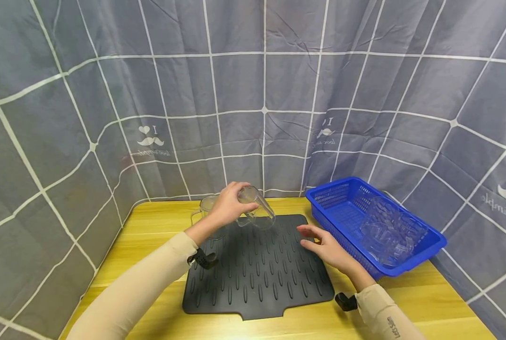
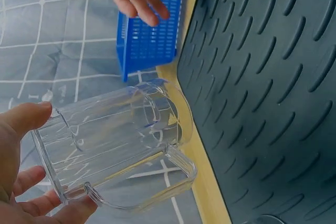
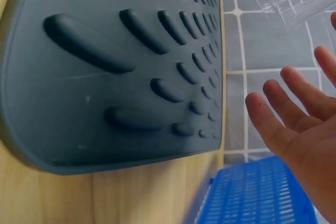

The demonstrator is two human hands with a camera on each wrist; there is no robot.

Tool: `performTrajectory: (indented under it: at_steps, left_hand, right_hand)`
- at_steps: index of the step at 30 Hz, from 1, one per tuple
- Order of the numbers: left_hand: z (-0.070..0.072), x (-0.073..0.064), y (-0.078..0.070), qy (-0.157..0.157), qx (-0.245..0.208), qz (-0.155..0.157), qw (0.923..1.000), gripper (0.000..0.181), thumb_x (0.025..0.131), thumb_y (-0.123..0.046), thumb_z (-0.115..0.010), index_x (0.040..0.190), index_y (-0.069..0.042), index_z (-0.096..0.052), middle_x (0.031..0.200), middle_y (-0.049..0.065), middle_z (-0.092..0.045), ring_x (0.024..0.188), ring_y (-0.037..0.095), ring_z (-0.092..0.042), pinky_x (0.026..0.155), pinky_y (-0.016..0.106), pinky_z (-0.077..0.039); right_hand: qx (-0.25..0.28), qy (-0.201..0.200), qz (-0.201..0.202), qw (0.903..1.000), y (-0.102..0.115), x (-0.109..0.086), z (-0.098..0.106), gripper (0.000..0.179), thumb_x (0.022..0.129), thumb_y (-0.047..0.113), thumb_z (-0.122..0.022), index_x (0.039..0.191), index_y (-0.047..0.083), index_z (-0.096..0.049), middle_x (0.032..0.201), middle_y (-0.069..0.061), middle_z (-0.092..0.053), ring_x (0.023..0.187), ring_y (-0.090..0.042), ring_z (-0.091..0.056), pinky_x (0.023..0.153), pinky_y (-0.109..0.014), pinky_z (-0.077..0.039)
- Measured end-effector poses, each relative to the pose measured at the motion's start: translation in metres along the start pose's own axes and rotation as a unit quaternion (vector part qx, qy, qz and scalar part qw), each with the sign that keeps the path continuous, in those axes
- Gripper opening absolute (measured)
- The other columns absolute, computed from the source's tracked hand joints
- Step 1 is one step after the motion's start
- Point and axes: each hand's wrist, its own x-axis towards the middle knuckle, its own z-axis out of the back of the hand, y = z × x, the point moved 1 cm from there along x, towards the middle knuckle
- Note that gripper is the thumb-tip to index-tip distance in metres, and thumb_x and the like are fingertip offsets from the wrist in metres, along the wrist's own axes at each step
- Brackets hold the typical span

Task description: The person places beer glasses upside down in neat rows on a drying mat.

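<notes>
My left hand [image 1: 227,207] grips a clear mug [image 1: 262,218] by one end, thumb on one side and fingers on the other. The mug is tilted in the air above the far part of the black ridged mat [image 1: 261,283]; its handle shows in the left wrist view. Behind that hand, a second clear mug [image 1: 207,203] stands at the mat's far left, partly hidden by the hand and wrist. My right hand [image 1: 327,246] hovers over the mat's right side, fingers apart and holding nothing, close to the blue basket [image 1: 342,234].
Several clear, see-through items [image 1: 389,233] lie heaped in the near right part of the basket; their exact kind is hard to tell. A yellow wooden table [image 1: 150,250] carries the mat and basket. A grey curtain with white lines [image 1: 240,137] hangs around the back and sides.
</notes>
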Motion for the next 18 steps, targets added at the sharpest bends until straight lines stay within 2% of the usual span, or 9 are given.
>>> performTrajectory:
  at_steps: [3, 6, 9, 18]
  left_hand:
    - [0.000, 0.003, 0.003, 0.004, 0.003, 0.008, 1.0000, 0.066, 0.085, -0.039, -0.080, 0.142, -0.015, -0.057, 0.131, 0.009, -0.058, 0.116, 0.031, -0.055, 0.093, 0.048, -0.048]
    - [-0.002, 0.005, 0.005, 0.009, 0.006, 0.017, 0.9998, 0.066, 0.086, -0.039, -0.080, 0.142, -0.015, -0.057, 0.133, 0.008, -0.058, 0.119, 0.031, -0.055, 0.095, 0.050, -0.048]
    - [-0.005, 0.007, 0.007, 0.011, 0.011, 0.025, 0.9996, 0.066, 0.085, -0.038, -0.080, 0.142, -0.013, -0.057, 0.135, 0.010, -0.057, 0.122, 0.032, -0.054, 0.097, 0.051, -0.048]
    - [-0.015, 0.017, 0.009, 0.022, 0.028, 0.043, 0.9984, 0.066, 0.085, -0.036, -0.080, 0.141, -0.012, -0.057, 0.138, 0.012, -0.056, 0.130, 0.034, -0.052, 0.104, 0.052, -0.046]
  right_hand:
    - [-0.006, 0.004, -0.005, 1.0000, -0.001, -0.001, 0.000, 0.047, 0.101, 0.022, -0.063, 0.143, 0.005, -0.053, 0.141, -0.015, -0.058, 0.131, -0.043, -0.052, 0.102, -0.046, -0.047]
    - [-0.008, 0.006, -0.005, 0.9999, -0.002, -0.002, 0.000, 0.048, 0.101, 0.023, -0.063, 0.144, 0.003, -0.052, 0.142, -0.016, -0.057, 0.132, -0.044, -0.051, 0.104, -0.054, -0.046]
    - [-0.010, 0.007, -0.003, 0.9999, -0.005, -0.002, 0.000, 0.045, 0.101, 0.021, -0.063, 0.143, 0.007, -0.054, 0.142, -0.016, -0.057, 0.132, -0.044, -0.051, 0.104, -0.060, -0.043]
    - [-0.021, 0.007, -0.001, 0.9997, -0.008, -0.003, -0.001, 0.040, 0.102, 0.019, -0.061, 0.141, 0.013, -0.056, 0.141, -0.017, -0.058, 0.132, -0.042, -0.052, 0.104, -0.063, -0.041]
